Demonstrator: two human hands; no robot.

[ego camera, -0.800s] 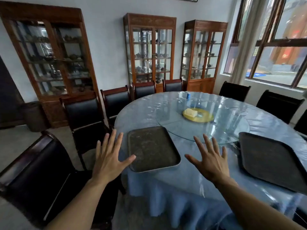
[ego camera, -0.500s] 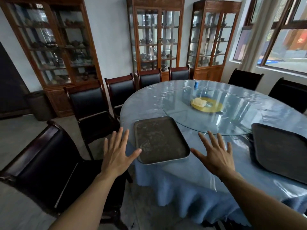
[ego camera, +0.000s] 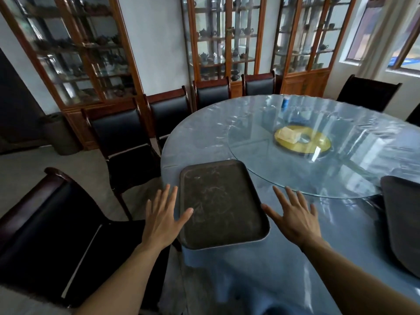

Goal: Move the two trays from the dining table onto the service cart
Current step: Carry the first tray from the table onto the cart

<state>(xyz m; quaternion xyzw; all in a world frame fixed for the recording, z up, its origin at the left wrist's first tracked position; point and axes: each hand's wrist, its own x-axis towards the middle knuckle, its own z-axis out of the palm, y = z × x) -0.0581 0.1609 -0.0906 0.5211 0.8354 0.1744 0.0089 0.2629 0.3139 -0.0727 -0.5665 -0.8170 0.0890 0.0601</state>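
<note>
A dark, scuffed rectangular tray (ego camera: 221, 203) lies on the near left edge of the round dining table (ego camera: 318, 258), which wears a blue cloth under clear plastic. My left hand (ego camera: 162, 215) hovers open at the tray's left side, thumb over its rim. My right hand (ego camera: 293, 215) hovers open just right of the tray, above the cloth. Both hands hold nothing. A second dark tray (ego camera: 402, 223) lies at the table's right edge, partly cut off by the frame. No service cart is in view.
A glass turntable (ego camera: 302, 169) holds a yellow plate (ego camera: 302, 142) with a pale block. Dark chairs (ego camera: 127, 144) ring the table; one chair (ego camera: 45, 228) stands close at my left. Glass-fronted wooden cabinets (ego camera: 227, 42) line the back wall. A dark bin (ego camera: 59, 133) stands left.
I have come closer to the table. Both open hands have moved forward and now flank the near tray, the left thumb reaching over its rim.
</note>
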